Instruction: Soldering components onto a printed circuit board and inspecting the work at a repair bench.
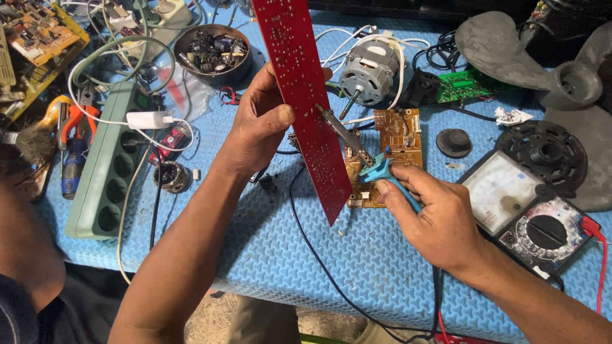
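The long red board (305, 95) runs off the top edge. It hides part of the brown board (398, 137). The tiny parts in the bowl (213, 51) are too small to tell.

The one display here is the pale rectangular dial window (500, 199) of a black analogue multimeter (529, 220), which lies tilted near the right edge of the blue foam mat (357, 255), close to its front edge. The window is off-white with a faint curved scale and sits at the meter's upper left end. Below it, toward the mat's front right corner, comes the meter's round black selector knob (547, 230), ringed by a dark face with small white and red markings. No packages, stuck-on labels or signs can be made out elsewhere.
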